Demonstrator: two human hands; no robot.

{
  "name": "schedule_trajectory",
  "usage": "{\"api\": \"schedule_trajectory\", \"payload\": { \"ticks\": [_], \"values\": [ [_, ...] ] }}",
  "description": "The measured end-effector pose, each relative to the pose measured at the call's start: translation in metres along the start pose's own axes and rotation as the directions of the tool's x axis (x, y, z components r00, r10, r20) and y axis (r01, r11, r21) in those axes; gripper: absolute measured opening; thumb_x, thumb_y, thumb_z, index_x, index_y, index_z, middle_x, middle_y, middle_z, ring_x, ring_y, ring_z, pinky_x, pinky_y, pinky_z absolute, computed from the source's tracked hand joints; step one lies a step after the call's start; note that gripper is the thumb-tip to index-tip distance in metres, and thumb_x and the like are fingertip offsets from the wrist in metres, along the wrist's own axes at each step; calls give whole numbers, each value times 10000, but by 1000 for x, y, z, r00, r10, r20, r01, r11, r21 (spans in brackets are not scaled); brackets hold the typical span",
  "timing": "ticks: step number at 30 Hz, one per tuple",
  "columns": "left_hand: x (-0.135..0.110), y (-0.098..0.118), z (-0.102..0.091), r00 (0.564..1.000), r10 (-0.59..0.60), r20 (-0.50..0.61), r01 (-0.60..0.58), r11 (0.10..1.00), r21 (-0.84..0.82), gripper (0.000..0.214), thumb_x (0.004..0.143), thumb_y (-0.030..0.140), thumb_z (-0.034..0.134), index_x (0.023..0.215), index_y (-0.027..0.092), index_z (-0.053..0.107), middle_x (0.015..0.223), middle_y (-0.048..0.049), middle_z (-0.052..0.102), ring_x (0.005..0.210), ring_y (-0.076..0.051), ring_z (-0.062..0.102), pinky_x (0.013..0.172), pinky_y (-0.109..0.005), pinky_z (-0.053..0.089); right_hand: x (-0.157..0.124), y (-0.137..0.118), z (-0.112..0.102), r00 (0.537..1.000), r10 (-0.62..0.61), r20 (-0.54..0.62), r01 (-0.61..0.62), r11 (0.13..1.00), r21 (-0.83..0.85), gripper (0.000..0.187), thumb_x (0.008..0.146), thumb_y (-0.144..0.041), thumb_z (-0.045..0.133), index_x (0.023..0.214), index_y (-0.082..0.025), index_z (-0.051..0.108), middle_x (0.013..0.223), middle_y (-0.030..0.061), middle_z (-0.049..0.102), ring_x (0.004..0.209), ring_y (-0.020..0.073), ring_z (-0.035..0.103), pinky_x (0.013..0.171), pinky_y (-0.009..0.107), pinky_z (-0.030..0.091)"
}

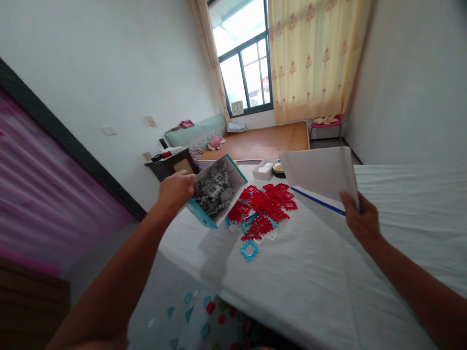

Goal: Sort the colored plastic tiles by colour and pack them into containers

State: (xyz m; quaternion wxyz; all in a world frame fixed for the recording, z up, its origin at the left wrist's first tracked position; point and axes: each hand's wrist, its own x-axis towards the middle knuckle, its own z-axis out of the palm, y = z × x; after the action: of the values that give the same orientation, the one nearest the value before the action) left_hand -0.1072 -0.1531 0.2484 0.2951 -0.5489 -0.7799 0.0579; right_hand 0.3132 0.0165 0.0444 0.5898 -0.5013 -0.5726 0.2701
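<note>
In the head view my left hand (177,188) grips the rim of a teal-edged cardboard box (239,182), tilted with its mouth toward me. Grey jigsaw-like pieces (215,189) fill its inside. My right hand (363,216) is closed on the edge of a white box lid (317,170), raised above the cloth. Between the hands lies a heap of red lattice-shaped pieces (268,201), with blue and white ones among them. A blue square ring piece (249,250) rests apart at the heap's near side.
White cloth (299,287) covers the table. A blue strip (317,200) lies below the lid. Farther back stand a small white box (264,169) and a round tin (278,169). Blue and red pieces (205,330) are scattered on the floor. A dark cabinet (170,167) stands at left.
</note>
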Motion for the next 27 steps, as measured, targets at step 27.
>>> {"api": "schedule_trajectory", "payload": {
  "ticks": [27],
  "values": [
    [39,58,3,968,216,-124,-208,975,71,452,914,130,308,1288,87,559,1054,-197,610,1039,-307,531,633,-356,507,7,19,0,999,-39,26,39,999,5,523,855,-594,499,1146,-197,673,999,79,727,945,278,655,845,401,515]
  ]
}}
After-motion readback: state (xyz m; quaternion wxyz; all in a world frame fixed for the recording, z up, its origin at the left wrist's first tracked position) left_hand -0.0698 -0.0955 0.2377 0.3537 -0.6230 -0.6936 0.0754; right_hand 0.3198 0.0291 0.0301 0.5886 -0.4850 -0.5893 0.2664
